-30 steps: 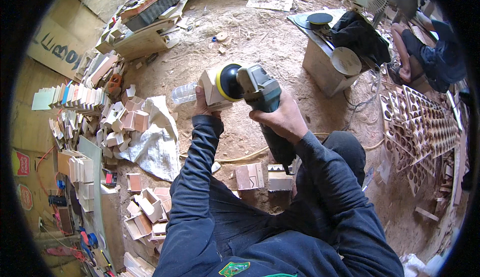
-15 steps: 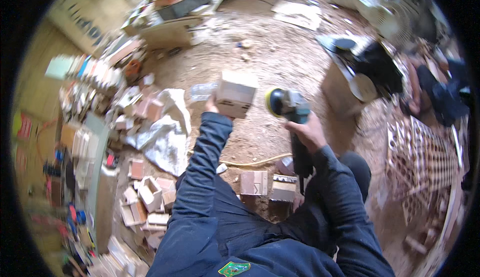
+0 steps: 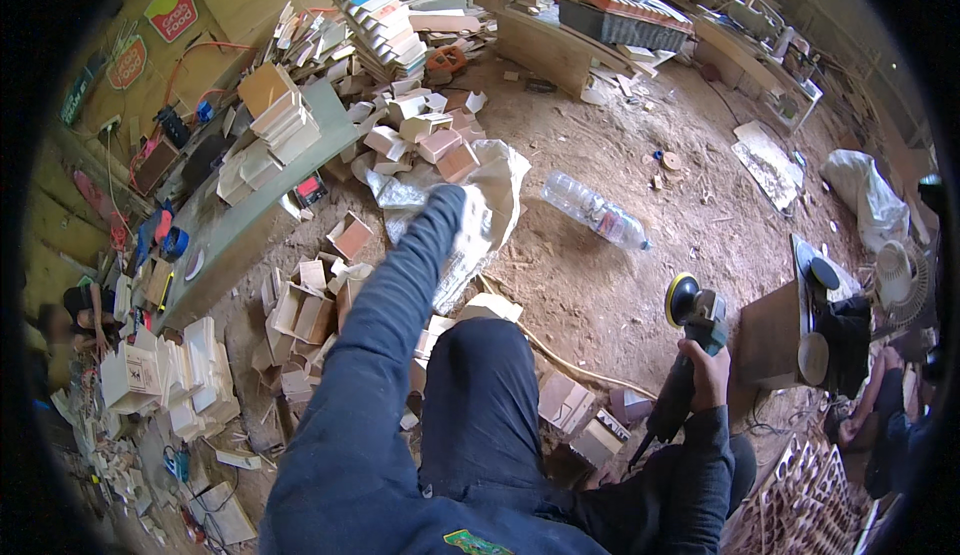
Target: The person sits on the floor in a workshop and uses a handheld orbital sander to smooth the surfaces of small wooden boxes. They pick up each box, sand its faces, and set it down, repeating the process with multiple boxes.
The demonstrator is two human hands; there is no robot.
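My right hand [image 3: 709, 371] is closed round an angle grinder [image 3: 705, 327], which has a round yellow-edged sanding pad [image 3: 683, 299] at its head. The tool's dark body slants down toward my knee. My left arm reaches forward over a crumpled white sack [image 3: 505, 180]. At its end my left hand [image 3: 468, 217] is smeared by motion, and its fingers cannot be made out. Just beyond it lies a heap of small wooden boxes [image 3: 437, 145]. Two more wooden boxes [image 3: 564, 400] rest on the ground beside my right knee.
A clear plastic bottle [image 3: 597, 212] lies on the dusty floor ahead. Loose wooden boxes [image 3: 303, 312] crowd the left, near a long green board [image 3: 290, 170]. A yellow hose [image 3: 570, 363] crosses before my knees. At right stand a wooden stand [image 3: 765, 340] and a fan [image 3: 900, 280]; another person sits there.
My view has swung left. My left hand has moved left from the front, and the wooden box it held no longer shows in it. My right hand keeps the grinder.
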